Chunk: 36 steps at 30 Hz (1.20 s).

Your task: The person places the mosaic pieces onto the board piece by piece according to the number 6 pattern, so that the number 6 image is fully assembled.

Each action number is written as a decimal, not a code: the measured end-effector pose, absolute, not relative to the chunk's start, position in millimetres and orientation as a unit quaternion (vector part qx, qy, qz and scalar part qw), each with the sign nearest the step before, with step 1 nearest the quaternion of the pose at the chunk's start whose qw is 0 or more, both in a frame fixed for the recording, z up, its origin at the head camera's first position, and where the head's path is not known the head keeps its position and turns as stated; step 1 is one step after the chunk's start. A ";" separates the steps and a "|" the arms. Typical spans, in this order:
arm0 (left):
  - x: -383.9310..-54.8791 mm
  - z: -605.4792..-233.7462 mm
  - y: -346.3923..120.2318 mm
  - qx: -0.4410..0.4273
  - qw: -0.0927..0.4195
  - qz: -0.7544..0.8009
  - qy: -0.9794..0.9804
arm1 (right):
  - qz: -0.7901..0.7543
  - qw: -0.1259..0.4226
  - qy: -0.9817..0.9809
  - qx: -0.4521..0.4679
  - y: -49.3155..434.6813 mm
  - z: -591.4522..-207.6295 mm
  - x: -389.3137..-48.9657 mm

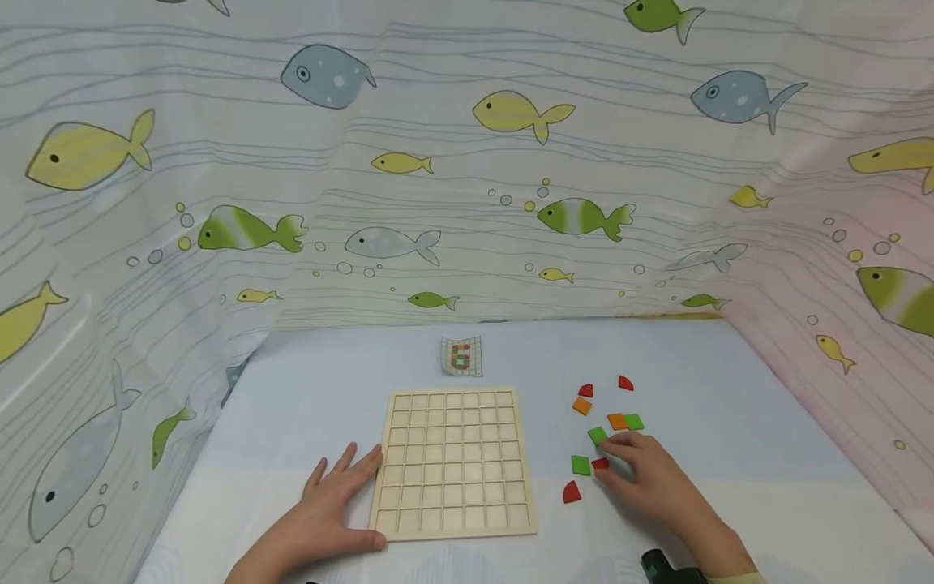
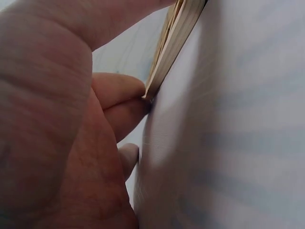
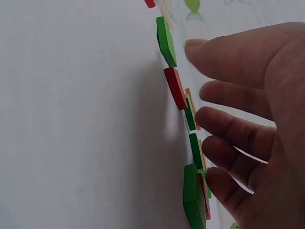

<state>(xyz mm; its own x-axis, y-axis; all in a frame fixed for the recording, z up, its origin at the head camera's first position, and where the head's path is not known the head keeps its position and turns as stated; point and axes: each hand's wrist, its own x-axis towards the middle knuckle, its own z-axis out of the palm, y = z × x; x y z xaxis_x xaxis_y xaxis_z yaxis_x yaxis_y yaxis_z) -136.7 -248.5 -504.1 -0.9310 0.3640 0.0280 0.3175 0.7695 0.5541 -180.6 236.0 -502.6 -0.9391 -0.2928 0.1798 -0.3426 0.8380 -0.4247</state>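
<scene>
A pale wooden grid board [image 1: 460,536] lies flat in the head view, its squares bare. Along its left side rests my left hand [image 1: 324,511], fingers spread, with the thumb at the near left corner; the left wrist view shows fingertips against the board's edge [image 2: 178,40]. My right hand [image 1: 653,483] is over the loose tiles, thumb and fingers apart and nothing between them. Nearest to it are a small red tile [image 1: 600,464], a green square tile [image 1: 597,435] and another green square [image 1: 580,465]. In the right wrist view the red tile [image 3: 175,88] stands left of the fingers.
Farther back lie orange square tiles [image 1: 617,421], a green square [image 1: 633,421] and red quarter-round tiles [image 1: 625,383]. One red quarter-round [image 1: 571,492] is nearer the front. Behind the board lies a small pattern card [image 1: 461,357]. A fish-print curtain [image 1: 452,276] encloses the table. A dark object [image 1: 667,568] is beside the right wrist.
</scene>
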 end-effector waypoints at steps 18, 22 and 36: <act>-136.9 -504.6 -249.6 0.177 0.064 0.285 0.940 | 0.218 0.012 -0.963 0.159 235.4 -501.4 -179.3; -137.2 -503.4 -249.8 0.178 0.066 0.285 0.940 | 0.218 0.025 -0.964 0.152 235.9 -499.3 -178.5; -136.6 -498.4 -247.1 0.183 0.069 0.292 0.936 | 0.200 0.012 -0.973 0.113 230.5 -497.3 -183.1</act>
<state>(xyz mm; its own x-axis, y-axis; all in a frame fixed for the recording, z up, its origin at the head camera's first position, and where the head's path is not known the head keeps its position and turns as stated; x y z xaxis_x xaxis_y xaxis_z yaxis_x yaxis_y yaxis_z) -136.6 -247.1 -498.4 -0.9236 0.3828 -0.0221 0.3025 0.7629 0.5713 -183.1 230.5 -497.3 -0.9742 -0.2150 0.0693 -0.2249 0.8944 -0.3866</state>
